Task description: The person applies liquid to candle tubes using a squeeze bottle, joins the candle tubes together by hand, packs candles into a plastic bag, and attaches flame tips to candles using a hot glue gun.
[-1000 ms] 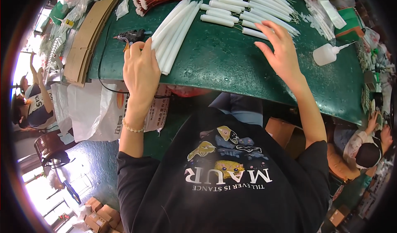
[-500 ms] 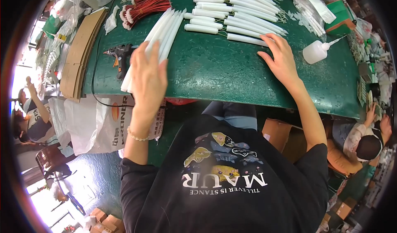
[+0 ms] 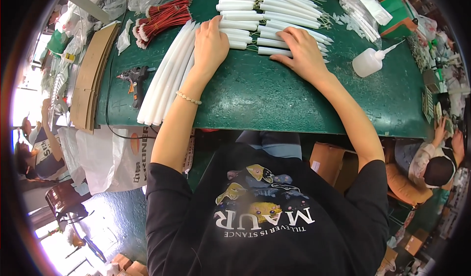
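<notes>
Both hands are on a pile of short white plastic tubes with pointed tips [image 3: 274, 11] on the green table top [image 3: 274, 99]. To do this well, press softly with flat fingers and keep the tubes side by side, so none roll off or cross over each other.

The left hand [image 3: 210, 43] lies flat and open, fingers together, on the near ends of the short tubes. It grips nothing. Just to its left lies a bundle of long white tapered sticks [image 3: 167, 75], touching the side of the hand.

The right hand [image 3: 301, 53] is open too, fingers spread, resting on the tubes nearest the person. It holds nothing. Well off to its right stands a white squeeze bottle with a thin nozzle [image 3: 370, 61].
</notes>
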A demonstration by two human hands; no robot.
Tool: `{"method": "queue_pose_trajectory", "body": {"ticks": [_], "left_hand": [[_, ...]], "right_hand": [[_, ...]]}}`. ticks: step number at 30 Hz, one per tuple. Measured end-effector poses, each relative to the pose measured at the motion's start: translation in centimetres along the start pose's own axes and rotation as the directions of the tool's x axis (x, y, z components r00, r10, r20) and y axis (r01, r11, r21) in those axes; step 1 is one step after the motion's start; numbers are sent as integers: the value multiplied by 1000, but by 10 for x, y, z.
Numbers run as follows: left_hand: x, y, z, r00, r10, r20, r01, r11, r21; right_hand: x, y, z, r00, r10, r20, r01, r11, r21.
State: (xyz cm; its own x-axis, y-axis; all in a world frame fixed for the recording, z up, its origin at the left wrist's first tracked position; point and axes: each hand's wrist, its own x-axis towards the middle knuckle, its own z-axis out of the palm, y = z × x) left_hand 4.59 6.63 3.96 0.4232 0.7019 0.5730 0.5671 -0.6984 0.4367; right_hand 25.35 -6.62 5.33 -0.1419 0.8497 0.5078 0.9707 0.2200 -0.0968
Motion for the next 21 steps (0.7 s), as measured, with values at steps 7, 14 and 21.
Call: {"method": "queue_pose_trajectory", "body": {"ticks": [7,14,21], "left_hand": [[3,10,2,995,-95,-23,92,991,-100],[8,-6,2,983,-173,60,183,947,-265],[2,5,-10,954,-170,249,228,946,-231]], "right_hand": [[2,8,-3,999,-1,40,-1,999,46],[8,7,-8,987,13,163,-16,1000,19],[0,8,-19,966,-4,259,-16,997,75]]}}
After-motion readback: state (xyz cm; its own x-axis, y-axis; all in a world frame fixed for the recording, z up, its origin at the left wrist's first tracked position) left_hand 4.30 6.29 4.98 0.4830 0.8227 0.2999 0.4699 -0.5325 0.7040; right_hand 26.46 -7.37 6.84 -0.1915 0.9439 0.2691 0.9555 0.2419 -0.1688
